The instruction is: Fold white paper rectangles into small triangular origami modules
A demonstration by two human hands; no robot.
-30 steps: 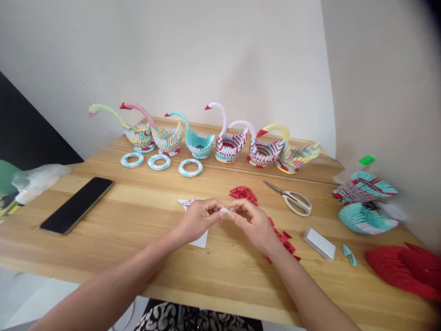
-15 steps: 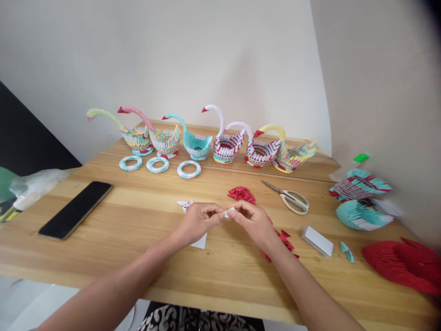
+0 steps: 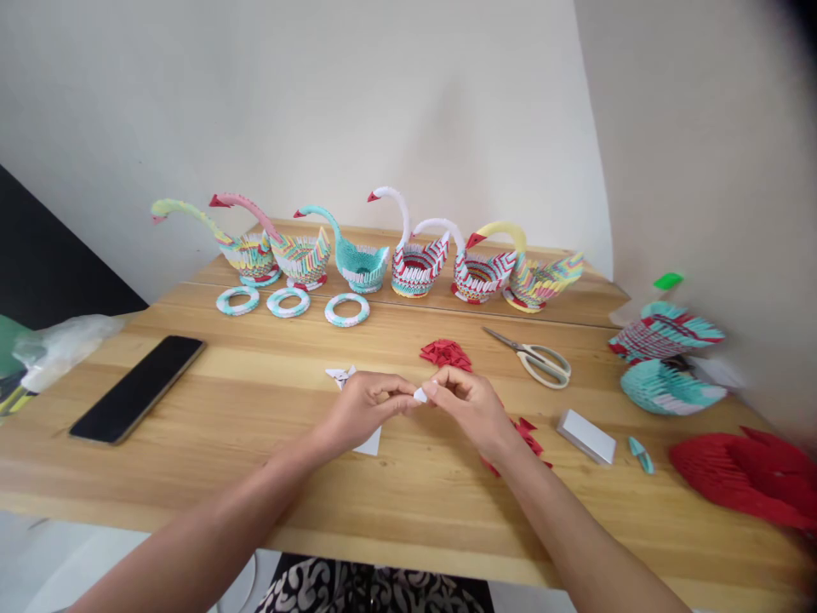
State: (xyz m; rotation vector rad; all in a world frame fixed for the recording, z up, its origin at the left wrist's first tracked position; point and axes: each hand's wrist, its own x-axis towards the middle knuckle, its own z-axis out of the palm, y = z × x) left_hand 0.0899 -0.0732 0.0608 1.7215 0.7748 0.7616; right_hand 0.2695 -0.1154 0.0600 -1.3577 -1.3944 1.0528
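Observation:
A small piece of folded white paper (image 3: 419,395) is pinched between both hands over the middle of the table. My left hand (image 3: 367,407) grips its left side with thumb and fingertips, and my right hand (image 3: 469,407) closes on its right side. Partly behind my left hand lie white folded paper pieces (image 3: 340,375), and a flat white paper sheet (image 3: 368,443) shows below that hand. Beyond my right hand is a pile of red folded paper pieces (image 3: 445,353). More red pieces (image 3: 527,436) lie beside my right forearm, which hides some of them.
Several folded-paper swans (image 3: 361,266) line the back, with paper rings (image 3: 346,310) before them. Scissors (image 3: 536,359), a white box (image 3: 587,437) and a red paper model (image 3: 744,472) are on the right. A phone (image 3: 137,389) lies on the left of the wooden table (image 3: 210,477).
The white paper between my fingertips shows less of itself and looks more compact. Both hands stay nearly in place, while the whole view has shifted slightly.

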